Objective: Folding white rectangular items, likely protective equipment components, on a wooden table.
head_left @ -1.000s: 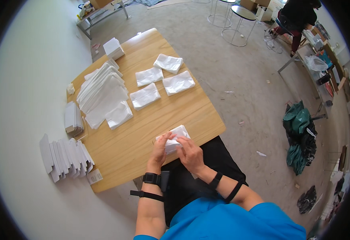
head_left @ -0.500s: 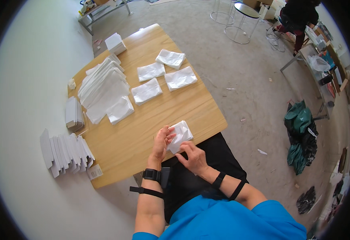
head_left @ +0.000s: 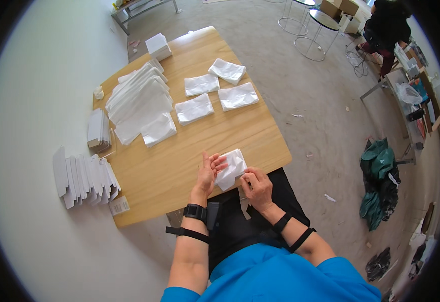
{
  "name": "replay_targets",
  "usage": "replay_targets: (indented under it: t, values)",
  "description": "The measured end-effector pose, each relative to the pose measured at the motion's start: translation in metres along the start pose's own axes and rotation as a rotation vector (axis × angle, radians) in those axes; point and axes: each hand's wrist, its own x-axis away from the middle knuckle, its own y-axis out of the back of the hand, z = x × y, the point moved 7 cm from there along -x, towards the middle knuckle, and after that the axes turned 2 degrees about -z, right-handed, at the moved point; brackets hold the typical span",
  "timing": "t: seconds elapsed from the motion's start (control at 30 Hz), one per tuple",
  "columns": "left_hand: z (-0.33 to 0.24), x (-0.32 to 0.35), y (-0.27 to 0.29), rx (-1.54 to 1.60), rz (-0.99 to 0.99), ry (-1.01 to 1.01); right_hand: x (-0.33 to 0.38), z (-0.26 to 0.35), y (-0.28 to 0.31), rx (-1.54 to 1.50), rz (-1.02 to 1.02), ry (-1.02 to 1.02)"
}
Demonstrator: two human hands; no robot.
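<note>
A small stack of thin white bags or sheets (head_left: pixel 233 166) lies by the table's near edge. My left hand (head_left: pixel 209 171) rests at its left side, palm turned up, fingers loosely spread and holding nothing. At the right edge of the stack my right hand (head_left: pixel 258 186) has thumb and forefinger pinched on the thin white sheet there. How many layers are caught is too small to tell. Further up the table lie several similar flat white stacks (head_left: pixel 195 108), and a large fanned pile of white sheets (head_left: pixel 139 103) covers the left side.
Folded white cartons (head_left: pixel 86 181) stand in a row beyond the table's left edge, by a second carton bundle (head_left: pixel 99 130). A white block-shaped stack (head_left: pixel 158 47) sits at the far corner. Green and black plastic bags (head_left: pixel 378 176) lie on the floor; a person (head_left: pixel 387 27) stands far right.
My right hand has moved up and right along the stack's edge, its fingers now pinched there. The left fingers have opened out a little. The whole view has shifted slightly.
</note>
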Motion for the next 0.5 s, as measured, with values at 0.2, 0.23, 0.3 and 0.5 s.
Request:
replay_targets:
  t: [0.2,0.23,0.3,0.5]
  values:
    - [-0.003,0.000,0.000,0.007,0.011,0.035,0.003,0.027,-0.033,0.220,0.288,0.440]
    - [-0.005,-0.001,-0.001,-0.022,0.022,0.032,0.003,0.025,-0.037,0.215,0.288,0.442]
    - [-0.005,0.001,-0.004,-0.047,0.030,0.030,0.010,0.016,-0.054,0.240,0.460,0.426]
    - [-0.006,0.002,-0.003,0.004,0.054,0.036,0.001,-0.002,-0.016,-0.071,0.097,0.046]
